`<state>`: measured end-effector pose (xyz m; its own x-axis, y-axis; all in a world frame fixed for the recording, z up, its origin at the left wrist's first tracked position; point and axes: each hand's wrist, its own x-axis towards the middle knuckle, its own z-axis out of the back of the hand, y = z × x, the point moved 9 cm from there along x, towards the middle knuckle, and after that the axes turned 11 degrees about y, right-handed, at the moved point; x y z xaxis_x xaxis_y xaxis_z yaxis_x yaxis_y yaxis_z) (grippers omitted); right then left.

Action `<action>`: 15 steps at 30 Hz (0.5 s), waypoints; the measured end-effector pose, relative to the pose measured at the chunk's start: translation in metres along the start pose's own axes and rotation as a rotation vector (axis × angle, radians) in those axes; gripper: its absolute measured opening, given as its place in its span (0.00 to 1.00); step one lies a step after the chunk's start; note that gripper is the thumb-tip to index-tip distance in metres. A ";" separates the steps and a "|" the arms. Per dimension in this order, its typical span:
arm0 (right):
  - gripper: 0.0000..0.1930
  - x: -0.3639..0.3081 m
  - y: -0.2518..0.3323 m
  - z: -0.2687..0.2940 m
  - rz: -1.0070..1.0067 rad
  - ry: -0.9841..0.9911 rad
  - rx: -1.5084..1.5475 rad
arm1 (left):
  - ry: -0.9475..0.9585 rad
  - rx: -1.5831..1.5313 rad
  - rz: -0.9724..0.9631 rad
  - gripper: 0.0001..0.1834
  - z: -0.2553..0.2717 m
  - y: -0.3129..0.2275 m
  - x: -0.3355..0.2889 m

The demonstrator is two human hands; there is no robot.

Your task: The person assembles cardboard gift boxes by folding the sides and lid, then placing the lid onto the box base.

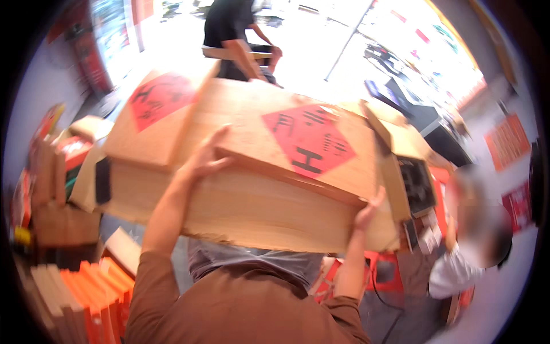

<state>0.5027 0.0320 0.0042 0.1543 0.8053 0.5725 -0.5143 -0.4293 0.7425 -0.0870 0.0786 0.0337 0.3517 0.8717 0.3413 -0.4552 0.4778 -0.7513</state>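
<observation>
A flat brown cardboard box (pixel 243 129) with a red paper diamond (pixel 309 140) on its top lies over a wooden tabletop (pixel 258 221) in front of me. My left hand (pixel 209 157) grips its left end, thumb along the near side and fingers reaching up over the edge. At the near right corner, my right hand (pixel 369 212) holds the other end, fingers against the side. Whether the box rests on the wood or is slightly raised, I cannot tell. Another brown box (pixel 126 143) with a similar red diamond sits to the left.
An open carton (pixel 395 183) with raised flaps stands at the table's right end. Orange and brown boxes (pixel 103 292) are stacked at lower left. One person (pixel 229 26) in dark clothes sits beyond the table; another person (pixel 458 272) in white is at right. A black cable (pixel 381 292) hangs nearby.
</observation>
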 end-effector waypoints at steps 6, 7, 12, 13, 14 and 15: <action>0.39 0.002 0.048 -0.033 -0.149 0.291 0.264 | -0.045 0.034 0.081 0.48 0.011 -0.004 0.001; 0.42 0.000 0.046 -0.033 -0.155 0.296 0.296 | -0.044 0.020 0.070 0.48 0.008 -0.005 0.005; 0.48 0.002 0.038 -0.029 -0.115 0.266 0.124 | -0.052 -0.056 0.040 0.48 0.005 -0.002 0.006; 0.47 0.003 0.039 -0.029 -0.131 0.247 0.111 | -0.055 -0.087 0.037 0.48 0.005 -0.002 0.006; 0.47 0.004 0.043 -0.029 -0.150 0.227 0.096 | -0.055 -0.098 0.035 0.48 0.004 -0.001 0.006; 0.46 0.004 0.043 -0.027 -0.177 0.204 0.059 | -0.055 -0.109 0.033 0.49 0.003 -0.001 0.006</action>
<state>0.4580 0.0284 0.0291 0.0611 0.9331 0.3544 -0.4439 -0.2926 0.8470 -0.0871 0.0838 0.0383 0.2913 0.8928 0.3437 -0.3732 0.4368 -0.8184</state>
